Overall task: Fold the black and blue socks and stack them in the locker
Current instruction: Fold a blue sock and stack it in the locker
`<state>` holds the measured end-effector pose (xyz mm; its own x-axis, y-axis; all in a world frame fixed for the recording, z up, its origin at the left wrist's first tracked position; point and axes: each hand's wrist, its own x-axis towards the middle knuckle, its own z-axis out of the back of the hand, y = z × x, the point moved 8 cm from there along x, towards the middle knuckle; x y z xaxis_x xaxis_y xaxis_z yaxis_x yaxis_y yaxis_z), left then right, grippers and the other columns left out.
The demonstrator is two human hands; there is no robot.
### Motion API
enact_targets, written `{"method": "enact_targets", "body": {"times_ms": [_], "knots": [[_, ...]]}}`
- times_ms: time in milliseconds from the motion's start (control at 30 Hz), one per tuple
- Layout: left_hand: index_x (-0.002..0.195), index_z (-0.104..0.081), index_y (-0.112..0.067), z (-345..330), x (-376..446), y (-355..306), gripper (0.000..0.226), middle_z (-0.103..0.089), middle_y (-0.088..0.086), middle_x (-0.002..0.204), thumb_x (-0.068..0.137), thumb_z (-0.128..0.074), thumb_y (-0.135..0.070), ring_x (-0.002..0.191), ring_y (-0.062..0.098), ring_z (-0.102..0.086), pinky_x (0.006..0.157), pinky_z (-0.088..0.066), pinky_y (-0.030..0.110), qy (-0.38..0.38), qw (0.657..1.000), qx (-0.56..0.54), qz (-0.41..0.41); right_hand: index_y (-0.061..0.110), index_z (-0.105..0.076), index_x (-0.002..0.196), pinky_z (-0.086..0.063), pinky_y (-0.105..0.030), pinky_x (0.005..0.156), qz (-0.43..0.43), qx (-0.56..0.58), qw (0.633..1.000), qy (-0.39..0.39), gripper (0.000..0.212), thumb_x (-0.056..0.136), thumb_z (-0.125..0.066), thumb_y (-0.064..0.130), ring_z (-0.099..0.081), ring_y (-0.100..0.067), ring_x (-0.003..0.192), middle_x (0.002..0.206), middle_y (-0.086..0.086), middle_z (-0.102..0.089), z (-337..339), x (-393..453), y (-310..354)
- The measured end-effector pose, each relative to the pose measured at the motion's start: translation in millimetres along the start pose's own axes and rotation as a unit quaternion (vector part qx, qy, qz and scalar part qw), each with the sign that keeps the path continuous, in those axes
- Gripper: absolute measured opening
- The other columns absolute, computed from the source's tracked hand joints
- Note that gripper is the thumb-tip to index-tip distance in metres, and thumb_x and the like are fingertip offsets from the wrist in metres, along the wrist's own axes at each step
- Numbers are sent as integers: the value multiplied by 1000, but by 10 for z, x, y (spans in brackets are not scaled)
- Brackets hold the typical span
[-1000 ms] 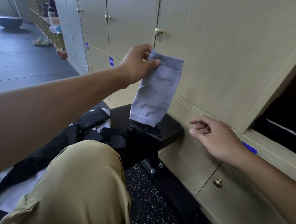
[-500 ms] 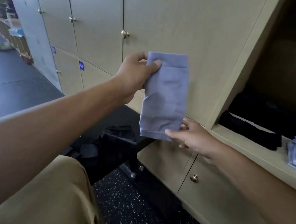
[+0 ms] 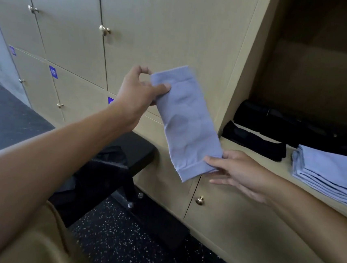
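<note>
Beige locker wall with one open locker [image 3: 251,151] at right, black socks [image 3: 254,142] and a blue sock stack [image 3: 329,174] on its shelf; folded blue sock [image 3: 187,124] held tilted just outside it, left hand [image 3: 138,95] pinching the top edge, right hand [image 3: 236,171] pinching the bottom corner.

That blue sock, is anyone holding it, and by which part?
Yes. The left hand pinches the blue sock at its upper end, and the right hand pinches its lower end.
</note>
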<state>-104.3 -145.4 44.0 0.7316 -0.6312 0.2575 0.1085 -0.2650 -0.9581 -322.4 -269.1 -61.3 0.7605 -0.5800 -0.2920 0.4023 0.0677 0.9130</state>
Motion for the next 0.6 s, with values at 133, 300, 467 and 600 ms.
{"method": "enact_targets", "body": {"times_ms": [133, 300, 467, 600], "knots": [[114, -49, -18, -74, -61, 39, 38, -66, -2, 73, 89, -73, -3, 74, 21, -63, 82, -57, 43, 23, 995, 98, -26, 12, -72, 110, -58, -37, 94, 8, 88, 996, -25, 18, 100, -61, 22, -74, -21, 101, 108, -8, -77, 233, -218, 11], [116, -52, -21, -351, -189, -14, 34, -70, 3, 83, 90, -66, -4, 66, 15, -59, 62, -49, 24, 72, 977, 185, -78, 5, -70, 119, -56, -36, 94, 5, 142, 984, -108, 28, 98, -63, 22, -72, -26, 108, 111, -10, -76, 557, -343, -18], [113, -63, -34, -667, -272, 44, 35, -66, -19, 111, 90, -69, -9, 84, 1, -65, 76, -48, 22, 145, 947, 256, -129, -2, -67, 123, -54, -36, 99, 2, 190, 969, -160, 34, 97, -65, 19, -71, -22, 104, 110, -9, -77, 762, -427, 13], [115, -65, -37, -965, -421, 93, 38, -65, -21, 120, 90, -69, -9, 85, -3, -64, 79, -48, 18, 208, 929, 266, -152, -2, -70, 118, -56, -35, 94, 7, 220, 962, -164, 24, 100, -57, 9, -71, -25, 106, 113, -14, -75, 807, -471, 65]]}}
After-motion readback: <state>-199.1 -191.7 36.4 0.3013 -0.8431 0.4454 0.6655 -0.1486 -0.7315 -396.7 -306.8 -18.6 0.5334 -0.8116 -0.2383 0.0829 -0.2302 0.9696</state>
